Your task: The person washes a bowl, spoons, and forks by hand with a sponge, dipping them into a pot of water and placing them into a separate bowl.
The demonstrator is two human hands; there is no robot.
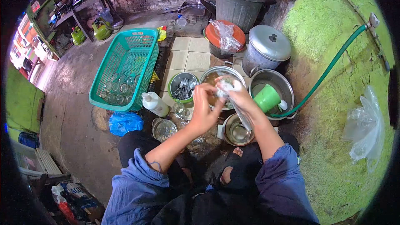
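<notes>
Over a metal pot of cloudy water (208, 76), my right hand (241, 98) is closed on a white, foamy thing (226, 86). A long, clear, film-like piece (243, 117) hangs below that hand along the wrist. My left hand (203, 110) is beside it, fingers bent and thumb apart, the fingertips close to the foam; nothing shows in the gap. Left of the pot is a green-rimmed bowl of metal cutlery (183, 87). A clear glass (179, 108) and a bowl of clear items (164, 129) are near my left forearm. Beneath my right hand stands a metal basin (238, 131).
A teal basket (97, 81) with several glasses stands left, beside a white bottle (155, 104) and blue plastic bag (126, 123). Right are a pot with a green mug (267, 98), a lidded pot (268, 46) and a green hose (331, 68) along the wall.
</notes>
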